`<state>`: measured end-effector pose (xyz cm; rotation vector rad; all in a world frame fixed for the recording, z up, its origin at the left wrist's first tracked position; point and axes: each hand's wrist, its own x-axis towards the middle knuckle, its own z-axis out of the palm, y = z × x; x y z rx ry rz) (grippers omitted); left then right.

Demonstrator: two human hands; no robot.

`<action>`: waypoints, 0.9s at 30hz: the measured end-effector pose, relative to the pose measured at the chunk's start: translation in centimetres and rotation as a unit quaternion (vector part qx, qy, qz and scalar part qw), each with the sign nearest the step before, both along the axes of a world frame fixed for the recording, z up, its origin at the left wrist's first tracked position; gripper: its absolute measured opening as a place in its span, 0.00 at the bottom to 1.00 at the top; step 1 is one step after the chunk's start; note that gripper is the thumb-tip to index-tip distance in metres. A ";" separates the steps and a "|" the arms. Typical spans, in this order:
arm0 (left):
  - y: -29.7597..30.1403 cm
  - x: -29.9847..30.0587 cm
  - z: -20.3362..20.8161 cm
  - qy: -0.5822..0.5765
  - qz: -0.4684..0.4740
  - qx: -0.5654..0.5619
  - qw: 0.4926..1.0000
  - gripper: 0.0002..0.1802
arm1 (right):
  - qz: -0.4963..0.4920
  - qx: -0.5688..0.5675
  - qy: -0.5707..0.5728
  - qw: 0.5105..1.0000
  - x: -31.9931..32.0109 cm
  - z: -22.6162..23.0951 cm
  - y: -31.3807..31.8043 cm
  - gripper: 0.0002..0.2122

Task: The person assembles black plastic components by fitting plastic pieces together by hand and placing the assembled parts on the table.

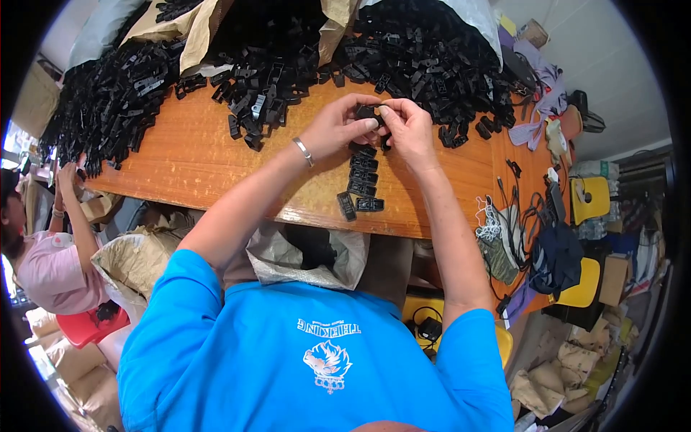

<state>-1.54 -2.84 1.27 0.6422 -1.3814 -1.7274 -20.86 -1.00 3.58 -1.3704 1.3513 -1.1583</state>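
Observation:
My left hand (pixel 338 126) and my right hand (pixel 409 128) meet over the wooden table (pixel 194 155), both pinching one small black plastic part (pixel 368 111) between the fingertips. A silver bracelet (pixel 303 151) sits on my left wrist. Just below the hands, several black plastic parts (pixel 362 180) lie in a short row near the table's front edge. Large heaps of the same black parts (pixel 273 72) cover the far side of the table.
An open sack (pixel 317 255) hangs below the table's front edge. Another person (pixel 50 259) sits at the left, reaching to a pile of parts. Cords, cloth and clutter (pixel 533 209) crowd the table's right end, with yellow chairs (pixel 590 198) beyond.

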 end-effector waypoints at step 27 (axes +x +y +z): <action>0.4 0.2 2.1 -0.195 0.003 -0.017 0.981 0.17 | -0.052 -0.045 0.000 0.998 2.4 -2.4 1.3 0.08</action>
